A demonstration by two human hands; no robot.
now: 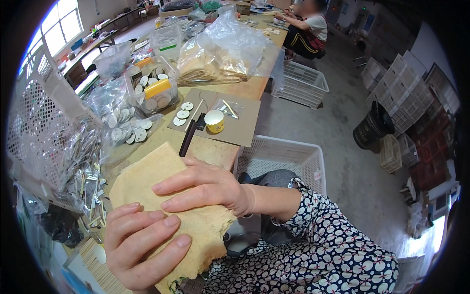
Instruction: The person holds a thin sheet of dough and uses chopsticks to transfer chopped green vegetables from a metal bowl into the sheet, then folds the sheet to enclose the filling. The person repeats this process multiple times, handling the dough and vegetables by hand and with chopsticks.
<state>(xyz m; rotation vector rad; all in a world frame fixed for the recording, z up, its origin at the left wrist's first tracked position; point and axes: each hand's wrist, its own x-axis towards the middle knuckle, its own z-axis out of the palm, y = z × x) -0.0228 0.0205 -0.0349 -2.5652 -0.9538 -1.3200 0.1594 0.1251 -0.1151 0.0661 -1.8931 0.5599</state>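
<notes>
- Left hand [142,245]: wrapped over the left side of a tan sheet [198,230], fingers bent across its face; thumb hidden.
- Right hand [208,186]: closed over the opposite side of the same sheet, fingers nearly flat; thumb hidden.
- Tan sheet: between both hands, at the near table edge; matte, fibrous-looking, straight-edged above, ragged and crumbly along the lower right.
- Dark handle [186,143]: slim, smooth, its near end just beyond the sheet.
- Board [242,132]: flat, grey-brown, bearing a yellow paper cup [214,122] and round white discs [183,114].
- Left flank: crowded by glossy plastic packets [88,188], close to the left hand.
- Table [215,152]: wooden-looking; its right edge runs just past the board.
- Right flank: perforated white crate [316,169] against that edge; grey floor [342,130] stretches beyond, toward stacked crates [406,85].
</notes>
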